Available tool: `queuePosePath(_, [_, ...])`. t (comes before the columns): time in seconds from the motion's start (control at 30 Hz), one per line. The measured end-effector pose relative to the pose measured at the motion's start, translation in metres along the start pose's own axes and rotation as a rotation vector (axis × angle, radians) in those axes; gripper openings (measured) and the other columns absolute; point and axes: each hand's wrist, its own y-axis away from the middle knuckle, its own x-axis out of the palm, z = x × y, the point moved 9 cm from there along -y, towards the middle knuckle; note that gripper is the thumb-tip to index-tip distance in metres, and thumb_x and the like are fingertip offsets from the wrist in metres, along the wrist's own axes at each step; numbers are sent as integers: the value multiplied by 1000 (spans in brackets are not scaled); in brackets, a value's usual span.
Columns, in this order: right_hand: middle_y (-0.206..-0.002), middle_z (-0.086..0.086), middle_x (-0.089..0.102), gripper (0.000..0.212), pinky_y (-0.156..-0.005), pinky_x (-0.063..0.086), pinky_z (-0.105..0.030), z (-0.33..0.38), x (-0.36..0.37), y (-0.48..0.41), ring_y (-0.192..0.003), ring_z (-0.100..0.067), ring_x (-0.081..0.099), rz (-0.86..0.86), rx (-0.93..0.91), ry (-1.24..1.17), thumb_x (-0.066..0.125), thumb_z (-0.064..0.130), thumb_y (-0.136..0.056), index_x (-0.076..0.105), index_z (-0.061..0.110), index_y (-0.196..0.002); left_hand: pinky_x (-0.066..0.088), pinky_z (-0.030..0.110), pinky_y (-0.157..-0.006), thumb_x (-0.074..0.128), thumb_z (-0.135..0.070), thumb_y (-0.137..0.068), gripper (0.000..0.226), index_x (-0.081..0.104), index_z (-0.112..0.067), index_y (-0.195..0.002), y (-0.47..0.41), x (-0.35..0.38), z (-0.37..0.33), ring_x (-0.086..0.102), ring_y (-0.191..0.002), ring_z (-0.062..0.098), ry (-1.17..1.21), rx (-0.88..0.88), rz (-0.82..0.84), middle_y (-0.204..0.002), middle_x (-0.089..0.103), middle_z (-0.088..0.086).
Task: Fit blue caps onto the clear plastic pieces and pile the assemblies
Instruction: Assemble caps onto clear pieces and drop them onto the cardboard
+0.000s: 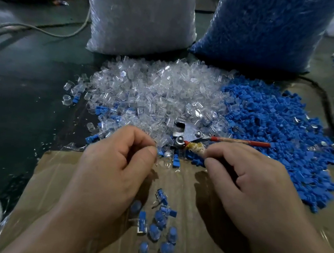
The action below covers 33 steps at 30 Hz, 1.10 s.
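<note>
Grip: left hand [119, 162] fingers curled, contents unclear; right hand [246, 179] grasping tool [194, 138] handle | assemblies [159, 227] few, on cardboard [70, 177] | clear pieces [149, 90], blue caps [268, 122] heaps large, so likely most work remains

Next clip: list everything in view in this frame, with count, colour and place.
clear plastic pieces: one heap, clear, floor centre
blue caps: one heap, blue, right of the clear heap
assemblies: about a dozen, clear with blue, on the cardboard between the forearms
cardboard: one sheet, brown, under the hands
hand tool: one, metal, red handles, one cord-wrapped, at the heaps' near edge
clear-filled sack: one, behind the clear heap
blue-filled sack: one, behind the blue heap
cables: two, grey, floor left
left hand: fingers curled, contents hidden
right hand: grip on the tool's wrapped handle
</note>
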Motion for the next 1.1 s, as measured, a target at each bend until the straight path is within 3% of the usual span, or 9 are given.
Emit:
queuePosePath(0.13, [-83,24,63,19,-75,47,-15,-1,2,1,-85,4,58,87,35,-2,48,41,-90,66,33,-91,52,15,-52,57,-40,-85,8,65,-37,-85,-2,-7,1,68,-60,3,60,-7,-51,-73,73,-12])
queuePosePath(0.23, [-79,25,58,27,-67,46,-14,3,17,4,-82,4,55,243,40,89,37,53,-88,58,37,-92,56,26,-53,57,-46,-84,9,63,-40,-87,2,5,-4,68,-61,9,-22,49,58,-71,71,-12])
queuePosePath(0.37, [-96,19,59,33,-79,50,-33,9,30,8,-89,-6,56,364,-9,187,28,57,-87,50,37,-101,52,23,-58,50,-56,-85,21,63,-40,-89,9,27,-20,65,-71,1,-239,216,217,-79,67,-23])
queuePosePath(0.47, [-102,20,57,26,-82,49,-36,11,32,11,-94,-7,55,377,-34,185,33,55,-91,46,39,-108,46,15,-57,50,-54,-82,22,62,-39,-93,11,34,-24,61,-73,-4,-297,284,266,-81,64,-24])
queuePosePath(0.63, [-99,18,52,19,-75,46,-33,14,35,13,-92,-8,51,389,-59,201,32,50,-93,43,39,-105,53,28,-66,56,-43,-84,13,61,-37,-94,17,42,-32,61,-80,-1,-266,399,344,-86,62,-21])
queuePosePath(0.77, [-99,15,54,21,-75,49,-37,12,35,12,-89,-11,55,367,-46,227,28,50,-93,42,37,-103,53,25,-69,60,-37,-84,9,65,-33,-91,20,44,-37,61,-81,-2,-244,456,394,-87,61,-20])
queuePosePath(0.87, [-99,11,53,20,-62,43,-37,17,38,7,-82,-18,55,321,-82,262,30,50,-95,37,35,-106,50,19,-67,58,-41,-83,11,64,-35,-90,15,38,-34,62,-77,-4,-248,409,300,-84,63,-20])
queuePosePath(0.97, [-100,7,49,28,-48,25,-33,23,49,-2,-74,-24,50,325,-121,344,31,53,-96,28,38,-119,45,13,-63,58,-48,-82,13,61,-41,-93,5,20,-17,59,-79,-8,-290,259,75,-87,63,-25])
queuePosePath(1.1, [-102,2,46,37,-47,26,-32,24,56,-7,-79,-30,57,326,-139,380,29,54,-97,21,37,-129,41,14,-66,62,-46,-84,20,60,-44,-104,1,13,-1,59,-82,-4,-382,157,-35,-91,58,-28])
